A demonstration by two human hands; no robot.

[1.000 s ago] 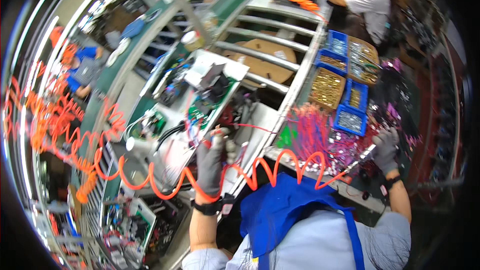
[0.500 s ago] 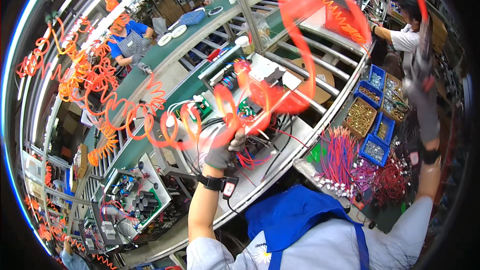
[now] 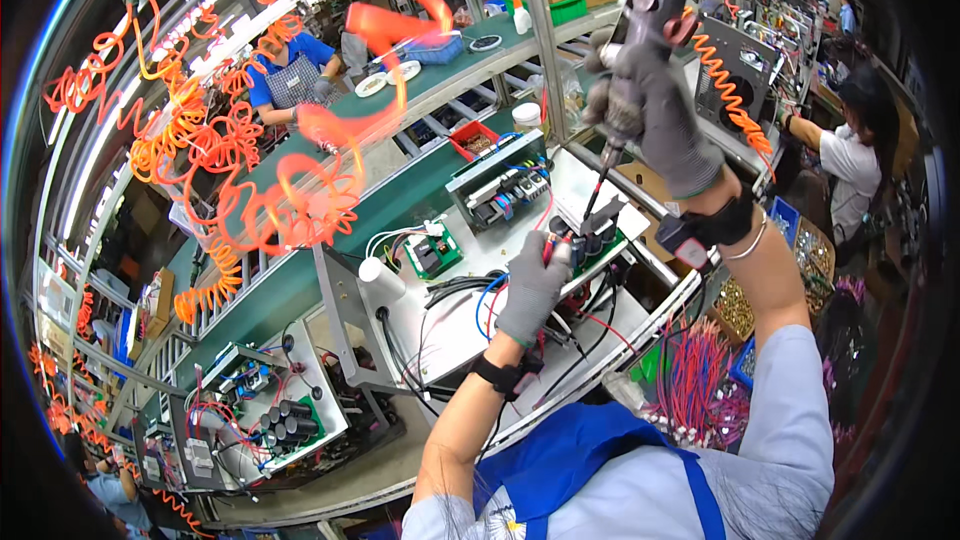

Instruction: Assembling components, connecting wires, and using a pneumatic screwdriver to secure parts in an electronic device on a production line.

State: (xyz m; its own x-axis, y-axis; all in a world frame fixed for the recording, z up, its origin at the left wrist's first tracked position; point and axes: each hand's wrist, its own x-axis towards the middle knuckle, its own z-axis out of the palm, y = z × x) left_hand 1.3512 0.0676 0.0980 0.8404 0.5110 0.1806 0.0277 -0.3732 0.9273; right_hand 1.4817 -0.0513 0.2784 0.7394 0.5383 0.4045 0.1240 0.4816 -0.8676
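Note:
My right hand [image 3: 655,105], in a grey glove, is wrapped round a dark power screwdriver [image 3: 655,2] held upright. Its long thin bit [image 3: 598,180] points down at a black block [image 3: 602,218] on a white metal chassis [image 3: 455,340]. Whether the tip touches is too small to tell. Beside that block, my gloved left hand [image 3: 532,290] has its fingers closed among red and black wires; what they pinch is hidden. A green circuit board [image 3: 435,252] and a bracket with electronics [image 3: 508,195] also sit on the chassis.
A second chassis with black capacitors [image 3: 290,423] stands at left. Orange coiled hoses [image 3: 290,210] hang over the line. Screw bins [image 3: 735,310] and red wire bundles [image 3: 690,370] lie at right. A red tray [image 3: 474,140] is beyond the chassis. Co-workers sit across and at right.
My right hand has swung in from the far right, bringing the screwdriver over the chassis. My left hand has moved right to the black block. The blurred red-orange hose has swung left, away from the chassis.

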